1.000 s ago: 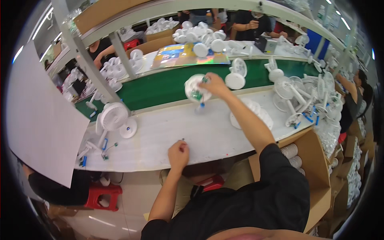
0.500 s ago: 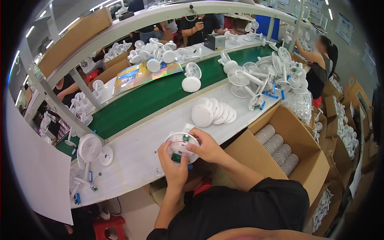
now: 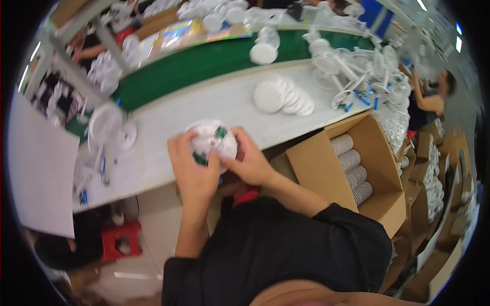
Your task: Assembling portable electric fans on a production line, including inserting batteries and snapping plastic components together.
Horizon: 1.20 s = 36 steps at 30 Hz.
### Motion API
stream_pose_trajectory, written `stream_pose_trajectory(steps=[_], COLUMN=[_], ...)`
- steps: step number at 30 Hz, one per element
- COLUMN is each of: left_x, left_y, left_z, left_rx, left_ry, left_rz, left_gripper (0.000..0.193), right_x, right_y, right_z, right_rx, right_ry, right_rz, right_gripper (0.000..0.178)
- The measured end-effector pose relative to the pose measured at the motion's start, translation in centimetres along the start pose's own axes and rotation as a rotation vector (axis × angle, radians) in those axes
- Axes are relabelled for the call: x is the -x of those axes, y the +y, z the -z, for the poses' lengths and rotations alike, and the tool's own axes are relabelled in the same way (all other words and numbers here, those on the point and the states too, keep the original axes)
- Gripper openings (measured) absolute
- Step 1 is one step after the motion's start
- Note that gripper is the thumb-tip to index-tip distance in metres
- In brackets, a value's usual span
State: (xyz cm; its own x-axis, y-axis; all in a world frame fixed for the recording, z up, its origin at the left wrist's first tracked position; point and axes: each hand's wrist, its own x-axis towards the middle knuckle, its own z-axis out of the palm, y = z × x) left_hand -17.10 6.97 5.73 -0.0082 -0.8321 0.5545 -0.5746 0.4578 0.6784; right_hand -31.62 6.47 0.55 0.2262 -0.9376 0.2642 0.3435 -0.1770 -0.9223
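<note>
Between both hands I hold a round white fan base [image 3: 208, 127] with its hollow inside facing up, over the near edge of the white bench [image 3: 158, 153]. One green circuit board [image 3: 221, 132] shows at its far side and another, partly covered, near my left fingers. My left hand [image 3: 194, 163] is closed round the left rim, thumb reaching inside. On the opposite rim my right hand [image 3: 251, 162] is closed, its thumb over the near part. Blur hides fine details. Beyond them lies an overlapping row of white round covers [image 3: 270, 96].
A green conveyor belt [image 3: 204, 69] runs behind the bench. White fans with blue parts [image 3: 352, 71] pile up at the right; another fan [image 3: 104, 125] stands left. Near my right arm, an open cardboard box [image 3: 316, 166] holds stacked white discs [image 3: 350, 162]. A red stool [image 3: 122, 238] is lower left.
The head view has tilted down and shifted, so the bench sits higher in it. My hands still grip the fan base, now farther left in view, and my left hand covers more of it.
</note>
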Motion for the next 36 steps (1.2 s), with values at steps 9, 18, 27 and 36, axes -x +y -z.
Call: stream_pose_trajectory(steps=[9, 18, 27, 36], left_x=[1.5, -0.3, -0.1, -1.8], left_y=[2.8, 5.3, 5.6, 5.5], left_z=[-0.1, -2.6, -2.5, 1.7], left_rx=[0.262, 0.575, 0.653, 0.44], left_ry=[-0.015, 0.056, 0.174, -0.191], left_rz=[0.091, 0.31, 0.29, 0.29], left_gripper=[0.021, 0.016, 0.017, 0.016], right_x=[2.6, -1.2, -1.7, -3.8], right_y=[-5.1, -9.1, -10.5, -11.1], right_z=[1.0, 2.7, 0.4, 2.4], right_rx=[0.422, 0.735, 0.729, 0.714], right_ry=[0.069, 0.016, 0.135, -0.151], right_rz=[0.116, 0.404, 0.305, 0.393], right_gripper=[0.048, 0.019, 0.012, 0.017])
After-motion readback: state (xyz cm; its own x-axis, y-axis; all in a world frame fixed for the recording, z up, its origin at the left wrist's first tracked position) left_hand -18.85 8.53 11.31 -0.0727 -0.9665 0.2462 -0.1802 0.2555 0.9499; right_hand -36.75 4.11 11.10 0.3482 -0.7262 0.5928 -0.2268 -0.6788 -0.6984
